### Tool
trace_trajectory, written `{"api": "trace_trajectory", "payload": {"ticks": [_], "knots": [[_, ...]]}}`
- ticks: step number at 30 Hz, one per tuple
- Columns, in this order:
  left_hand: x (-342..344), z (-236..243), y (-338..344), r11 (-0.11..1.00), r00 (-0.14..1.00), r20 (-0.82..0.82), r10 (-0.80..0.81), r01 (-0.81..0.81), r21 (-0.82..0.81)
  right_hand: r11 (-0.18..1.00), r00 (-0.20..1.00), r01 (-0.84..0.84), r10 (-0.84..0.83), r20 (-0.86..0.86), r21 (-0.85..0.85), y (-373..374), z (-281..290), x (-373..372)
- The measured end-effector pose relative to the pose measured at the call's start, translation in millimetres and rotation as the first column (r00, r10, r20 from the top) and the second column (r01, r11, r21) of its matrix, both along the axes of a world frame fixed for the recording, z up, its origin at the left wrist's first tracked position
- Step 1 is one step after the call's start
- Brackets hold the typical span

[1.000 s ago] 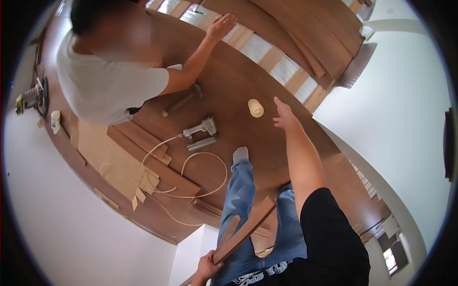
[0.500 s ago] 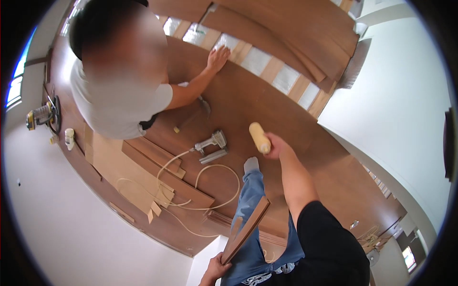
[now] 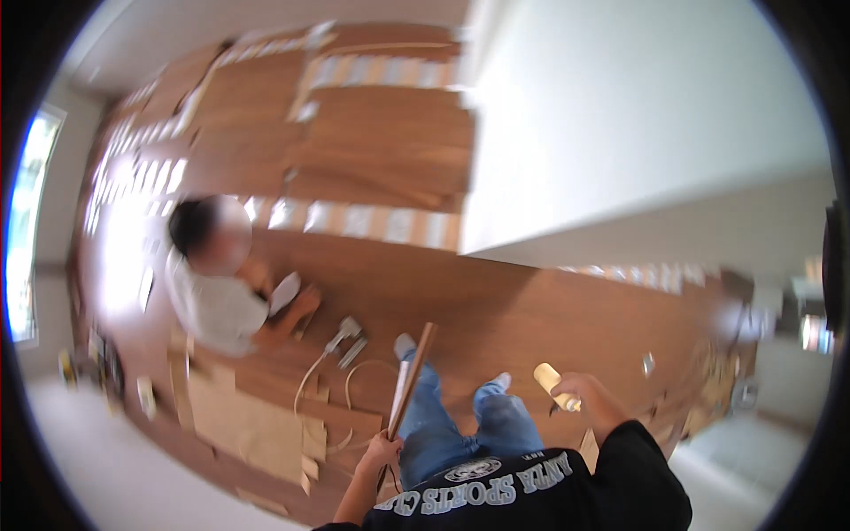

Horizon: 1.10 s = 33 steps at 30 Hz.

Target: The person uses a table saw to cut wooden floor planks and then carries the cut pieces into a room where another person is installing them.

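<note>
My left hand (image 3: 382,450) is closed round the lower end of a narrow brown floorboard strip (image 3: 414,376), which points up and away past my left leg. Out to the right, my right hand (image 3: 580,388) grips a pale yellow bottle (image 3: 547,379), tilted, its narrower whitish end near my fingers. Left of my feet a silver nail gun (image 3: 347,334) lies on the brown plank floor (image 3: 496,301). Its pale hose (image 3: 310,376) loops back across the boards. The picture is blurred, so fine detail on the bottle and board is lost.
A person in a light shirt (image 3: 208,310) crouches at the left. Cardboard sheets (image 3: 226,407) and loose offcuts lie near the left wall. Exposed battens (image 3: 390,221) with silvery sheeting cross the far floor. A white wall (image 3: 620,133) juts out at the right.
My view has turned right and widened. The bottle in my right hand has moved right, and the board stands steeper. The other person now appears farther off, arms drawn in.
</note>
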<state>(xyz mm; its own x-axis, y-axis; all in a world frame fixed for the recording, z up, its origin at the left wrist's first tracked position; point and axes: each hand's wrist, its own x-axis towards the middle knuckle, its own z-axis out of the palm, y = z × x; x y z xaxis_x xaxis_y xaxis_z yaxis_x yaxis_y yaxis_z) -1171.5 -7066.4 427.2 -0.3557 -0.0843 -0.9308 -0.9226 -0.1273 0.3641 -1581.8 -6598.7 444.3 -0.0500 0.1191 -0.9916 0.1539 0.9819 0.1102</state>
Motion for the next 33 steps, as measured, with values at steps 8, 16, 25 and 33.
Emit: {"api": "trace_trajectory", "payload": {"ticks": [8,16,25,33], "knots": [[-137,122,143,0.746,0.745,-0.157,-0.648,0.581,-0.326,0.928,0.932,0.363,-0.363,-0.015,0.082,279,119,131],[-305,186,403,0.363,0.302,-0.210,-0.930,0.851,-0.380,0.537,0.496,0.834,-0.831,-0.250,-0.128,484,53,318],[-509,193,660,0.018,-0.007,-0.066,-0.998,0.930,-0.368,0.265,0.261,0.964,-0.906,-0.333,0.035,606,86,375],[-698,146,926,-0.178,-0.247,-0.119,-0.962,0.893,-0.414,0.005,-0.013,0.999,-0.928,-0.372,-0.047,757,211,235]]}}
